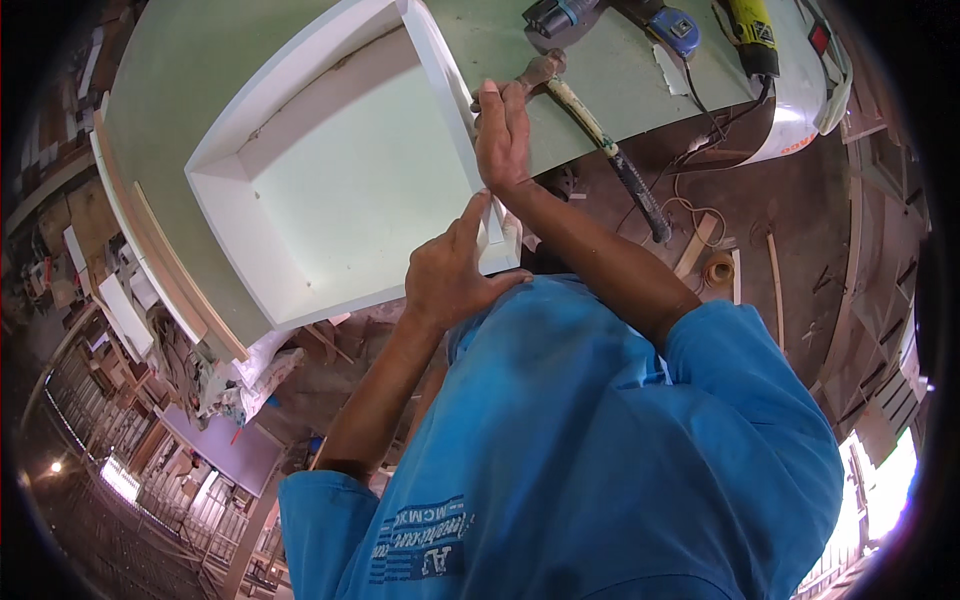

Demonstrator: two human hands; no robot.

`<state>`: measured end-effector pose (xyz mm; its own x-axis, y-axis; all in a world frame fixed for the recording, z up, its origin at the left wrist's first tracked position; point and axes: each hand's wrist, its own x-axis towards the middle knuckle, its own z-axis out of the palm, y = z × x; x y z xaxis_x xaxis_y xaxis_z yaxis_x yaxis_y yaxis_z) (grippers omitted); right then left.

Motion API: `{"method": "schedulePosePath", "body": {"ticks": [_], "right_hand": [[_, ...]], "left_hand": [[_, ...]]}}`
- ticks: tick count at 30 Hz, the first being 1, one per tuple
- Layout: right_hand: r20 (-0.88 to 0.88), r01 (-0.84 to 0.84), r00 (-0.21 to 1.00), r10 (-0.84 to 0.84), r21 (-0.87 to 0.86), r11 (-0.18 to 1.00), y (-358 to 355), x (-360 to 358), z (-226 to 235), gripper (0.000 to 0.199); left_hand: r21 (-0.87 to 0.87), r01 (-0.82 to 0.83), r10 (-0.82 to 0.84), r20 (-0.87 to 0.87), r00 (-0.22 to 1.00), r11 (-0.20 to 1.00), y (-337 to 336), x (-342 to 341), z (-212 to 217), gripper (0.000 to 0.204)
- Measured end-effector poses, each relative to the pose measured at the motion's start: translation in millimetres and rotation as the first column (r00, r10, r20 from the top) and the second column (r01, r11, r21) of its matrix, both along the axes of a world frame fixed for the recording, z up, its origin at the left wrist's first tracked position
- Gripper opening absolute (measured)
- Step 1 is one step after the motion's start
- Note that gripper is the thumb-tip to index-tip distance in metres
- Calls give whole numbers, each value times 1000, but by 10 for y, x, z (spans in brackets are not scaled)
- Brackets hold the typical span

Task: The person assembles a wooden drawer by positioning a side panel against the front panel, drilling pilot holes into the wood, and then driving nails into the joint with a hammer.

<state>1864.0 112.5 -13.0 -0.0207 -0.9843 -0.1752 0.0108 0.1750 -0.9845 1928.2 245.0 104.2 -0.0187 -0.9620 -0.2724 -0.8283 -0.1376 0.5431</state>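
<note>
A shallow white open box frame (330, 180) lies on a pale green workbench (180, 80). My left hand (450, 275) rests at the frame's near right corner, its forefinger stretched up along the right side panel (445, 90) and thumb on the near edge. My right hand (503, 135) lies flat against the outside of that same panel, fingers together and pointing away from me, holding nothing. A claw hammer (595, 125) with a pale handle and black grip lies on the bench just right of my right hand, untouched.
A blue tape measure (675, 30), a dark power tool (555, 15) and a yellow-black power tool (750, 30) lie at the bench's far right, with cords trailing down. Wood strips and a tape roll (717, 268) lie on the floor. Stacked boards sit at left.
</note>
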Motion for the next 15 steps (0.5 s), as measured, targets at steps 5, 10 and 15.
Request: {"method": "schedulePosePath", "body": {"ticks": [5, 10, 15], "right_hand": [[310, 58, 946, -95, 129, 990, -286, -228, 132, 30], [256, 134, 955, -150, 78, 988, -46, 112, -17, 30], [344, 75, 930, -128, 162, 984, -137, 13, 4, 29]], "left_hand": [[125, -56, 64, -57, 996, 991, -17, 14, 24, 113], [23, -38, 39, -36, 999, 999, -15, 15, 10, 119], [51, -30, 33, -69, 997, 998, -29, 51, -2, 119]]}}
